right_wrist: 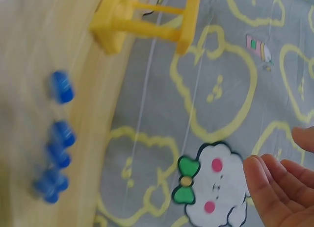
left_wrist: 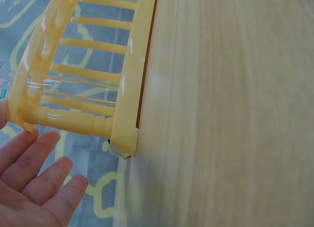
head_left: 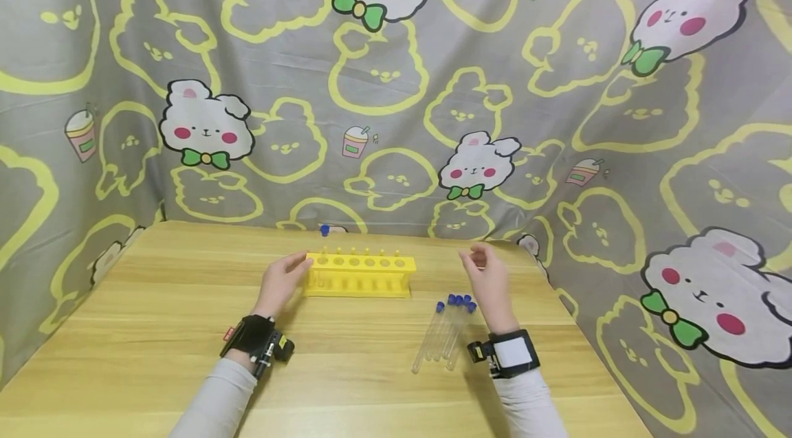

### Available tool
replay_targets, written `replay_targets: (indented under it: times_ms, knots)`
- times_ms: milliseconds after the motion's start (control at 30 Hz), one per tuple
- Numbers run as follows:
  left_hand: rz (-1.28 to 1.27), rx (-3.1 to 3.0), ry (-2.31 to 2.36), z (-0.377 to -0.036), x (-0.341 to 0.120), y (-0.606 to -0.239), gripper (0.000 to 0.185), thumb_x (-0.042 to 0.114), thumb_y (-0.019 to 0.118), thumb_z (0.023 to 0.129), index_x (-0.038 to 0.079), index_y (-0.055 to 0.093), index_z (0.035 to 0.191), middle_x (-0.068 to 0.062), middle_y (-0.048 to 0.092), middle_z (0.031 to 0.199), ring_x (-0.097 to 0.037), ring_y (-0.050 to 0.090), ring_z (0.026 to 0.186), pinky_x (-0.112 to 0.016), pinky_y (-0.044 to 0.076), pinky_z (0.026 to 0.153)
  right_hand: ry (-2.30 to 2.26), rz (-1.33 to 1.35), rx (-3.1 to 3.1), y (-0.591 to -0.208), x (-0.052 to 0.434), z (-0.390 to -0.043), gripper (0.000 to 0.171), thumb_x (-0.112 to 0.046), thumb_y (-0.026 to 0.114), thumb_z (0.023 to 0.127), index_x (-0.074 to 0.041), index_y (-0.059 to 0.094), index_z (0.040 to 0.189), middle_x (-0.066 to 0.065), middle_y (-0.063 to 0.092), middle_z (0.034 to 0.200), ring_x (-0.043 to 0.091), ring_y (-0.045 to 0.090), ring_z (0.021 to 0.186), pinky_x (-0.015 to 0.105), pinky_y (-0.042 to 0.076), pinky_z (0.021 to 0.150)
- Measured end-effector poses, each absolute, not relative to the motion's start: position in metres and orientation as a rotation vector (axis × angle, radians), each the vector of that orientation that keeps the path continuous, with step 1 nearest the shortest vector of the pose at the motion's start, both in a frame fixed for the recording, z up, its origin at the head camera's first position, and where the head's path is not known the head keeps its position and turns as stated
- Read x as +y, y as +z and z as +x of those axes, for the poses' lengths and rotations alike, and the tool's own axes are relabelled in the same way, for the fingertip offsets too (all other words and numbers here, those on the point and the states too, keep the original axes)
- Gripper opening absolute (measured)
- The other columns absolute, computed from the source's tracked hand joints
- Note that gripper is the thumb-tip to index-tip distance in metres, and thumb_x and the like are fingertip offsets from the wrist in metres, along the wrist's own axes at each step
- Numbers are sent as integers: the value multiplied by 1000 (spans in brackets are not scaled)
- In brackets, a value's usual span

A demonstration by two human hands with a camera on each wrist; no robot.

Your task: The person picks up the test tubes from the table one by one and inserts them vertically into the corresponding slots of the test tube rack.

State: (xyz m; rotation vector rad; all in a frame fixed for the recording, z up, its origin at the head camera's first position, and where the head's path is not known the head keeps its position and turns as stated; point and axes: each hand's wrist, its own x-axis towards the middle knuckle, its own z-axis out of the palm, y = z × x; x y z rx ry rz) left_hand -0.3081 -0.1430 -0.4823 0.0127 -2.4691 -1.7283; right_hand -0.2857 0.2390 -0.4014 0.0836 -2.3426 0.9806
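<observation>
Against the yellow rack, left hand, fingers straight.

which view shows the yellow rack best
The head view: the whole yellow rack stands on the table beside the left hand. The left wrist view shows only one end up close; the right wrist view shows a blurred corner.

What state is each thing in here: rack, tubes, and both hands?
Yellow test tube rack: upright on the table, one clear tube in its left end hole.
Tube in rack: standing, blue cap on.
Loose test tubes: lying together on the table, blue caps on.
Left hand: open, fingers at the rack's left end.
Right hand: holding nothing, fingers loosely curled above the table.
</observation>
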Motion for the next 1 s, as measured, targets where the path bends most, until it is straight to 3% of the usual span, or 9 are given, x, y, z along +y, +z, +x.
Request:
replay_targets:
  times_ms: [200, 500, 767, 1000]
  knots:
    - [18, -2478, -1726, -308, -143, -482, 53, 38, 54, 99, 5, 51, 140, -18, 49, 146, -37, 43, 138, -50, 35, 116, 901, -38, -2452, -413, 261, -279, 30, -22, 66, 93, 5, 64, 107, 23, 71, 91, 33, 69, 81, 45, 57, 73]
    - [20, -2472, -1735, -307, -142, -482, 54, 40, 54, 99, 5, 51, 140, -18, 50, 146, -36, 44, 138, -50, 36, 115, 1006, -219, -2799, -429, 282, -275, 27, -18, 64, 92, 9, 66, 92, 24, 70, 81, 29, 69, 63, 25, 54, 50]
    - [21, -2467, -1752, -307, -142, -482, 54, 40, 55, 99, 5, 50, 140, -18, 49, 146, -36, 43, 138, -50, 36, 115, 1006, -318, -2944, -454, 290, -283, 27, -17, 65, 90, -3, 56, 69, 4, 59, 54, 16, 56, 49, 21, 40, 44]
    - [24, -2467, -1762, -308, -143, -481, 54, 40, 54, 99, 6, 50, 141, -18, 48, 147, -37, 42, 139, -51, 35, 116, 1070, -399, -2972, -458, 290, -286, 26, -14, 65, 88, -3, 55, 67, 8, 60, 53, 14, 55, 45, 24, 47, 43]
